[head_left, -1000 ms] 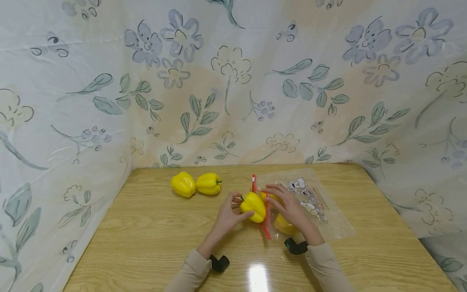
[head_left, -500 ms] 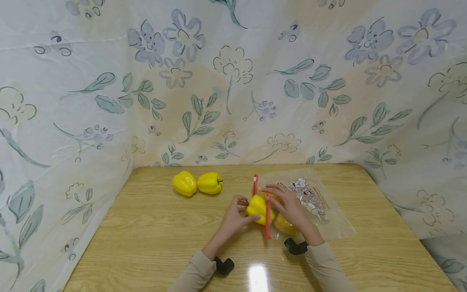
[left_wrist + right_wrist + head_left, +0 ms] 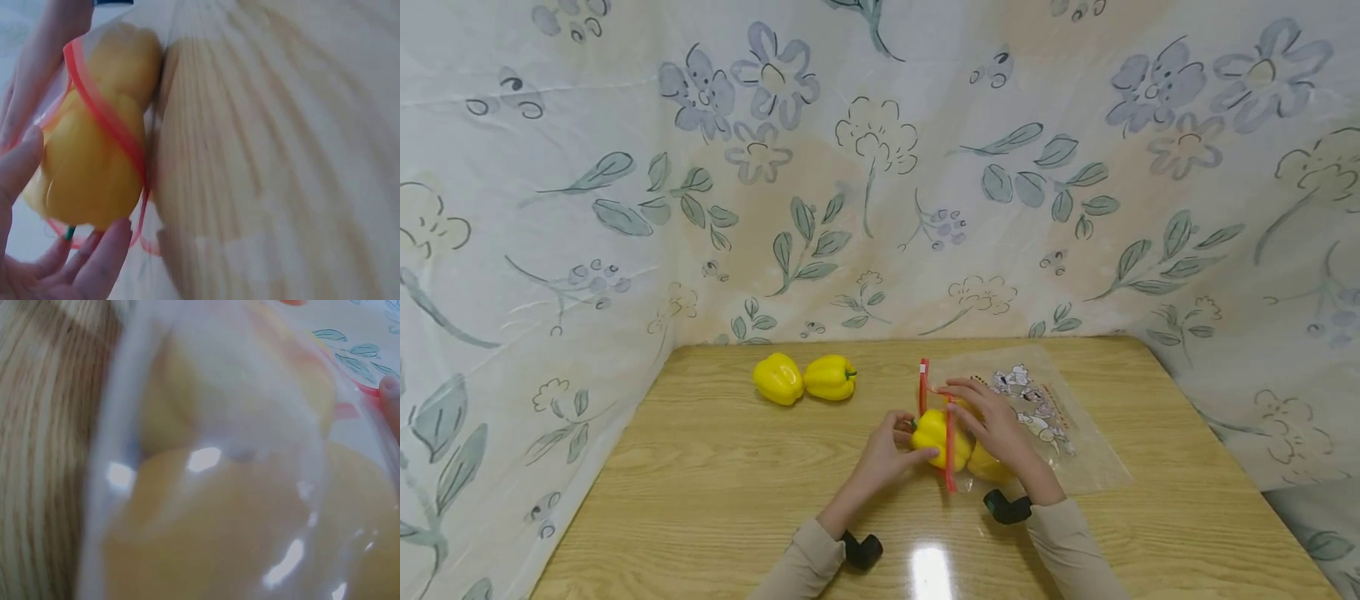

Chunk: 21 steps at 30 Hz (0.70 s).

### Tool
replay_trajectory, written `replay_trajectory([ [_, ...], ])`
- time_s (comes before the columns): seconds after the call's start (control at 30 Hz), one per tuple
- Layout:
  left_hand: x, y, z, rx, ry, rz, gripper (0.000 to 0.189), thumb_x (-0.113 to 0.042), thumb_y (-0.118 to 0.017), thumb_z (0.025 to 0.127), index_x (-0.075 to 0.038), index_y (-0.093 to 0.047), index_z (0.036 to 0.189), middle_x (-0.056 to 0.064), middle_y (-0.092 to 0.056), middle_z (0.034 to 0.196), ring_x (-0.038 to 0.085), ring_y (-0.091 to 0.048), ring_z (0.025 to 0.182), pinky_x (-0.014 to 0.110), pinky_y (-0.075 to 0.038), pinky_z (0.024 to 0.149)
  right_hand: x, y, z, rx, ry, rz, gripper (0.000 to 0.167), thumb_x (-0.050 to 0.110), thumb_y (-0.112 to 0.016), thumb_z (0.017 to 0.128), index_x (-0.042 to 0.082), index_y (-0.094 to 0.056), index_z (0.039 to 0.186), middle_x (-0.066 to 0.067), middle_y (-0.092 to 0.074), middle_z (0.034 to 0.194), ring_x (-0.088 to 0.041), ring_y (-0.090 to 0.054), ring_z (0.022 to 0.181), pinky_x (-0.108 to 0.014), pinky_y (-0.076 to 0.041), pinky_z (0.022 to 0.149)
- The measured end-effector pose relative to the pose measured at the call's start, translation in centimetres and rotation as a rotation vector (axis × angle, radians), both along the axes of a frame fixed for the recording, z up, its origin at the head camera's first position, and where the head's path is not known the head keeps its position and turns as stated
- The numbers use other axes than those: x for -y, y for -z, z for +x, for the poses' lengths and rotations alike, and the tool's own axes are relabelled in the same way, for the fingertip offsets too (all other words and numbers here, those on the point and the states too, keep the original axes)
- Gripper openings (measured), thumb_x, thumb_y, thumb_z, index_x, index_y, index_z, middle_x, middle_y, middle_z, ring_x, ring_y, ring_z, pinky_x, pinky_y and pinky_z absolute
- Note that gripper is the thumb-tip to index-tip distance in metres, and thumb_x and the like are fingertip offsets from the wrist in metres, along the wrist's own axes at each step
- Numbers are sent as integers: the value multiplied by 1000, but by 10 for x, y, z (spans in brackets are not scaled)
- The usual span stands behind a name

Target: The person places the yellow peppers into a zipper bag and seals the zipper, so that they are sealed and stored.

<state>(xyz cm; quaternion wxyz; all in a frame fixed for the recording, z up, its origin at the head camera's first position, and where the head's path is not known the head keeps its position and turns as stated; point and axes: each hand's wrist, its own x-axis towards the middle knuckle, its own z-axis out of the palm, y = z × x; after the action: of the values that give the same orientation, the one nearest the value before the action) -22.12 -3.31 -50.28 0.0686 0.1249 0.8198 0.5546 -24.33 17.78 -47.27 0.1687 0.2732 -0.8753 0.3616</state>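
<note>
A clear plastic zip bag (image 3: 1086, 446) with a red zip strip (image 3: 951, 450) lies on its side, its mouth facing left. My left hand (image 3: 883, 454) grips a yellow bell pepper (image 3: 929, 433) by its stem end, thumb in front and fingers behind. That pepper is partly inside the mouth; in the left wrist view the red strip crosses the pepper (image 3: 94, 169). My right hand (image 3: 996, 421) holds the upper side of the mouth by the strip, keeping it raised. Inside the bag are more yellow peppers (image 3: 988, 467), partly hidden by the right hand; the right wrist view shows them blurred through plastic.
Two more yellow bell peppers, one at the left (image 3: 778, 379) and one beside it (image 3: 830, 377), lie side by side at the back of the wooden table (image 3: 715, 500). Floral cloth (image 3: 880, 250) hangs behind and at both sides.
My left hand has moved right and slightly toward me, pushing its pepper from outside the bag's mouth to partly past the red strip. The right hand has stayed in place.
</note>
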Motion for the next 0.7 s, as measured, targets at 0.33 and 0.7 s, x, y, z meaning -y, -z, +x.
replay_trajectory([
  [0.33,18,-10,-2,124,180,180,53,-22,-69,84,1,-47,127,15,-58,117,27,-61,104,34,-52,86,1,-1,0,-9,-5,1,28,24,-57,93,18,-62,120,-4,-56,125,-25,-52,116,-48,-43,95],
  [0.7,11,1,-6,119,196,175,53,-21,-71,82,3,-48,123,14,-61,112,25,-64,97,32,-54,79,5,0,-2,-72,-3,-9,28,18,-61,90,16,-63,117,-8,-59,121,-27,-57,110,-50,-47,88],
])
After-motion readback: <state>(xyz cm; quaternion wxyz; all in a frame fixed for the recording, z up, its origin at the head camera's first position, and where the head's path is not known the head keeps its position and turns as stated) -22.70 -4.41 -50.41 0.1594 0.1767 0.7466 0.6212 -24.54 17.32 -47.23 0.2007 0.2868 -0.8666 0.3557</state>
